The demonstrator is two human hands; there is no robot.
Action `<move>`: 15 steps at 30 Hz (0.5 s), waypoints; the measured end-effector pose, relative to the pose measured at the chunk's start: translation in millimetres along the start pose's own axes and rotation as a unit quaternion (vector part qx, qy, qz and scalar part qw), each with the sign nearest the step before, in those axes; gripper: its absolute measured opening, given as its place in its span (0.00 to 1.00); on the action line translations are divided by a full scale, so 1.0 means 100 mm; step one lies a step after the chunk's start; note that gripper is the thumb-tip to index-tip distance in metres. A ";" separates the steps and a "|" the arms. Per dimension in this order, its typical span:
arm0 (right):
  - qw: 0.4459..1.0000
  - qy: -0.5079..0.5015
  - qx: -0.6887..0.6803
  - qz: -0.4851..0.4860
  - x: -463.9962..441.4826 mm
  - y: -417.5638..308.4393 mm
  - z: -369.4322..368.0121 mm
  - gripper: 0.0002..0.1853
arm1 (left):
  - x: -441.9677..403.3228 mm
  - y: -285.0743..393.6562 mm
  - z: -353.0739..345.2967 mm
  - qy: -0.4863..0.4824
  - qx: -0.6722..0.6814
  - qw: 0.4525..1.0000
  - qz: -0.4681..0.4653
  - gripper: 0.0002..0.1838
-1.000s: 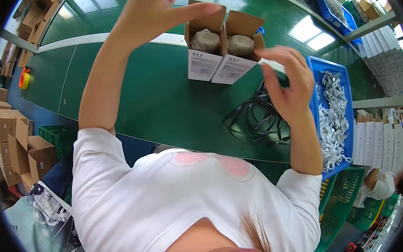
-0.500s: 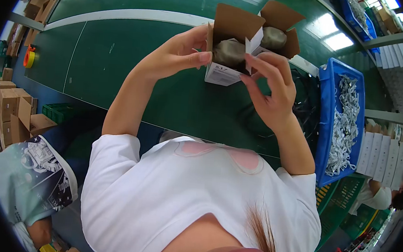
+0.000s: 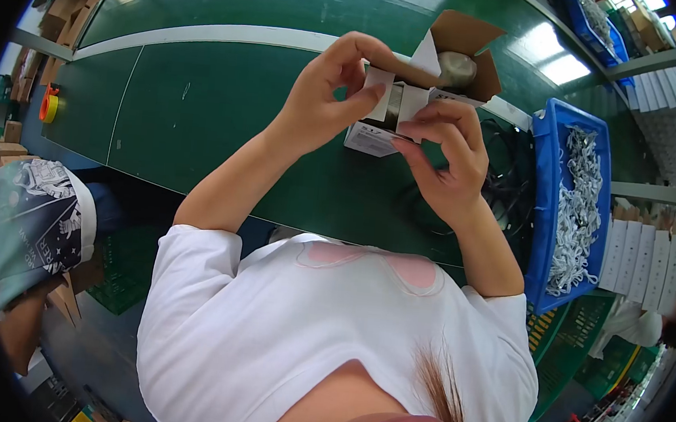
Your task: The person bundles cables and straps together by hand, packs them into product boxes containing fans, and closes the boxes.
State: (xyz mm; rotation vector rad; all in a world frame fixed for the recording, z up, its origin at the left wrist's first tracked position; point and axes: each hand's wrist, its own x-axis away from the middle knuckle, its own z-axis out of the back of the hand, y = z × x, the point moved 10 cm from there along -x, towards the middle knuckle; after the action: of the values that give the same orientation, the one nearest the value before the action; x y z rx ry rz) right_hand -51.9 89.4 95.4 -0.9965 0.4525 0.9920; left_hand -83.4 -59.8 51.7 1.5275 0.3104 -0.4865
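Observation:
A small white carton (image 3: 371, 141) printed "517" stands on the green table with its brown-lined lid tilted partly over the opening. Inside, a strip of a greyish wrapped item (image 3: 395, 104) shows between the two side flaps. My left hand (image 3: 324, 91) is closed on the carton's flaps, fingers at the lid and thumb against the left side flap. With bent fingers, my right hand (image 3: 456, 149) grips the right side flap near the front corner. Behind it stands a second open carton (image 3: 463, 34), holding another wrapped item (image 3: 457, 70).
Right of my hands is a blue bin (image 3: 543, 203) of white cords (image 3: 580, 206). Black cables (image 3: 507, 185) lie beside it. Orange-yellow tape (image 3: 48, 105) sits at the table's left end. A person (image 3: 31, 226) is at the left, another (image 3: 638, 326) at the far right.
The front carton's lid has swung from upright down toward the opening. Its side flaps now fold inward, covering most of the wrapped item. My left hand has moved up and right.

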 end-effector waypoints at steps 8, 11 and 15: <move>0.972 0.066 -0.177 -0.143 0.13 0.28 0.00 0.28 | 0.15 0.27 0.00 -0.046 -0.086 0.991 -0.090 0.17; 0.985 0.003 -0.121 -0.126 0.10 0.26 -0.06 0.31 | 0.22 0.47 -0.12 -0.035 -0.305 0.940 -0.146 0.16; 0.983 0.015 -0.124 -0.134 0.12 0.26 -0.04 0.30 | 0.22 0.49 -0.13 -0.033 -0.336 0.933 -0.123 0.18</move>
State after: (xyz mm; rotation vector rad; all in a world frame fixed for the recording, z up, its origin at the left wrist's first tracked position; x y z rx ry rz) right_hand -67.8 96.2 71.8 -1.2611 0.2146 0.8027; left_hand -39.0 -50.1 83.3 0.8062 0.5556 -0.5548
